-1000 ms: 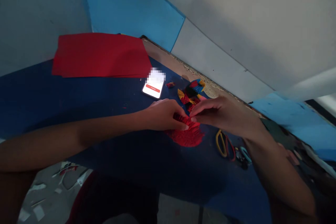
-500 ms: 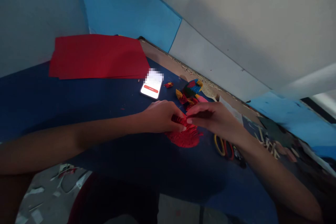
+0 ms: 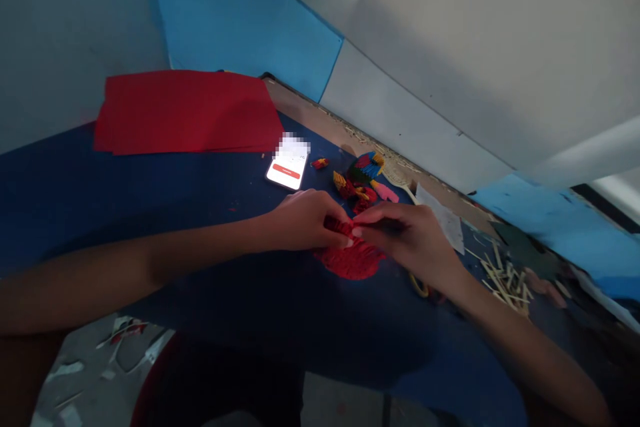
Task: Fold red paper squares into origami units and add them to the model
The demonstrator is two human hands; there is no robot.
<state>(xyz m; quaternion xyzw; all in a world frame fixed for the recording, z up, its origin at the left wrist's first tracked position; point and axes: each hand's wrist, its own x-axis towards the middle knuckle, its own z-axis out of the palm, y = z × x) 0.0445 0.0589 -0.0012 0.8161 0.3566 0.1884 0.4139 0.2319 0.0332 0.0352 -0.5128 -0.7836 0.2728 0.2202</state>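
Note:
A red, ruffled, rounded piece (image 3: 352,263), perhaps paper, is between my hands just above the blue table. My left hand (image 3: 303,221) is closed on its upper left side, thumb and forefinger curled round an edge. From the right, my right hand (image 3: 417,233) pinches the top of the same piece, fingertips nearly touching those of the left. What lies inside the pinch is too small to make out. Just beyond the hands is a cluster of folded, multicoloured paper pieces (image 3: 367,167). Scissors with a yellow handle (image 3: 419,285) are partly hidden under my right wrist.
Large red sheets (image 3: 190,113) lie at the table's back left. A lit phone (image 3: 287,170) rests beyond my left hand. Farther right are a white sheet (image 3: 443,217) and a heap of thin sticks (image 3: 507,283). Paper scraps (image 3: 73,368) litter the floor at lower left.
My right hand has shifted slightly down and left, its fingertips still at the red piece, and now covers more of the scissors. My left hand has barely moved.

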